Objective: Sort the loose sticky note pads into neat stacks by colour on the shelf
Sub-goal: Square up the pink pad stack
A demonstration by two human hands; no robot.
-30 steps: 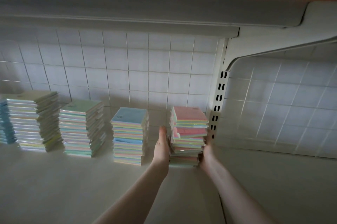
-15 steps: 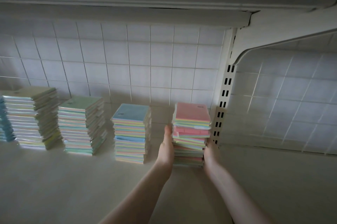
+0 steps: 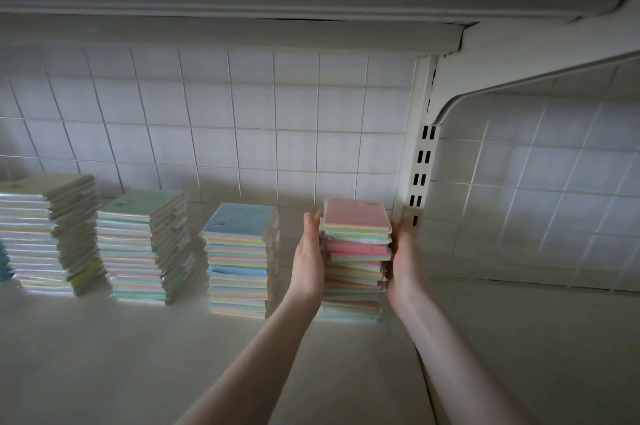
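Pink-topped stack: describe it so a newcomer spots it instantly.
On the shelf, find the slotted white upright. The pink-topped stack stands just left of it, between the left hand and right hand. Its neighbour, the blue-topped stack, stands untouched.

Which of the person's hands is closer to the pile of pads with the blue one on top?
The left hand. It presses the left side of the pink-topped pile, right beside the blue-topped pile. The right hand is on the pink-topped pile's far side.

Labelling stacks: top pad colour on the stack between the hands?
Pink top pad, clearest in the head view.
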